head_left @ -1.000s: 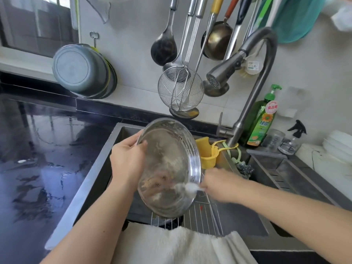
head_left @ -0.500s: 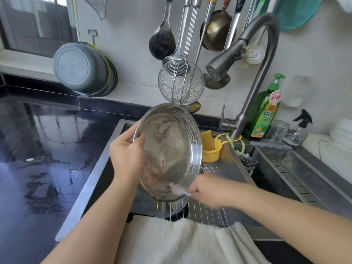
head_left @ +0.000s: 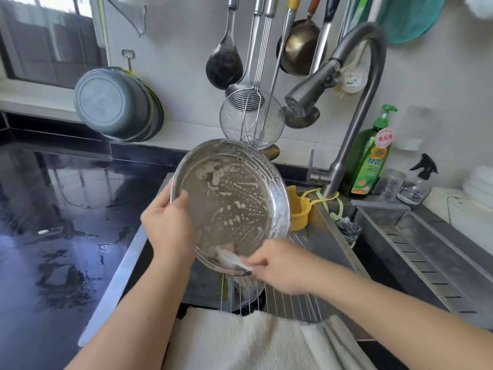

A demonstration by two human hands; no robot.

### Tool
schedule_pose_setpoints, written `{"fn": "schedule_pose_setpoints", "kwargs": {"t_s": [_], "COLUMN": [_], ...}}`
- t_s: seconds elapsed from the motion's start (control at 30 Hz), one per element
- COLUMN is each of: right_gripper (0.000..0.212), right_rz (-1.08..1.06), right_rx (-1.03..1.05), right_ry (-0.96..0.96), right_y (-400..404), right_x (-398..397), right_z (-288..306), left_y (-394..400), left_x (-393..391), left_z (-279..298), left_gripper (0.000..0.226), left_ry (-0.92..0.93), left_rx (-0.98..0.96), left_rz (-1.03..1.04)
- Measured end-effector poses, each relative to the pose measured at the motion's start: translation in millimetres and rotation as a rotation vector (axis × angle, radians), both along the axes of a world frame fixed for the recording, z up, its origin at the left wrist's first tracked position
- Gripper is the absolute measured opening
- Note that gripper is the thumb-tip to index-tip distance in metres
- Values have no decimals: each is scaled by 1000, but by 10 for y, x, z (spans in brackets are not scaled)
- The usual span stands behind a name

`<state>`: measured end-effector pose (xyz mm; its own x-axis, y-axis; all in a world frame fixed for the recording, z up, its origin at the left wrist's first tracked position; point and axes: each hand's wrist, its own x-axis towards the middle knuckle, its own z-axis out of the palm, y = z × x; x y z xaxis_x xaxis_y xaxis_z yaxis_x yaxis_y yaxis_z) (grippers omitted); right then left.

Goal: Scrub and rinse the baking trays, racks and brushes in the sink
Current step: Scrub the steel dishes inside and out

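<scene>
A round metal tray (head_left: 234,198), streaked with suds, is held tilted above the sink (head_left: 330,252); its left rim is gripped by the left hand (head_left: 168,225); a white cloth (head_left: 234,261) is pinched against its lower edge by the right hand (head_left: 280,265).

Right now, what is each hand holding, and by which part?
The left hand grips the round metal tray by its left rim. The right hand pinches a white scrubbing cloth against the tray's lower edge.

green detergent bottle (head_left: 370,161) | round sticker: 食品用 | label: 绿劲
</scene>
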<state>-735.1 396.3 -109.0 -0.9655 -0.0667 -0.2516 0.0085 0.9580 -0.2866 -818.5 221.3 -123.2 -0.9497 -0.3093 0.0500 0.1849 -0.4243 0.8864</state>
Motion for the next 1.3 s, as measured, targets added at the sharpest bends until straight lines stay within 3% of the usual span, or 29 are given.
{"fn": "schedule_pose_setpoints", "kwargs": {"t_s": [0.07,0.13,0.23,0.3,0.47,0.57,0.77,0.9,1.0,1.07,1.13,1.2,1.3], "right_gripper": [35,35,30,32,45,41,30,35,16,20,26,30,16], "right_rz": [-106,-81,103,104,-18,-80,159,-97,38,52,-97,-198,-80], "right_rx": [278,356,48,-62,296,447,178,249,58,-71,-12,182,120], "right_ry": [-17,-74,-84,26,119,206,208,427,250,221,375,491,408], "right_y": [138,128,-167,-270,13,212,-16,136,-128,-267,-168,-70,-246], "right_x": [-3,24,61,44,-44,-53,148,-223,-148,-133,-392,-614,-633], "right_z": [87,125,155,109,-23,22,-86,57,16,13,116,269,205], "left_y": [-5,5,51,56,-37,-44,20,44,12,4,45,96,77], "left_x": [-3,-3,42,59,-50,-56,-11,61,10,-19,3,43,18], "left_z": [16,9,6,7,-42,-47,-40,-20,-25,-14,-9,-23,-37], "left_gripper": [40,38,35,35,33,32,21,16,16,17,19,23,23], "left_ry": [31,23,2,-19,-115,-152,-232,-288,-298,-299,-260,-232,-255], "left_rx": [-25,-32,-55,-28,49,46,7,4,21,18,3,-4,0], "left_rz": [-16,-35,-63,-67,-64,-88,-184,-217,-203,-194,-222,-262,-254]}}
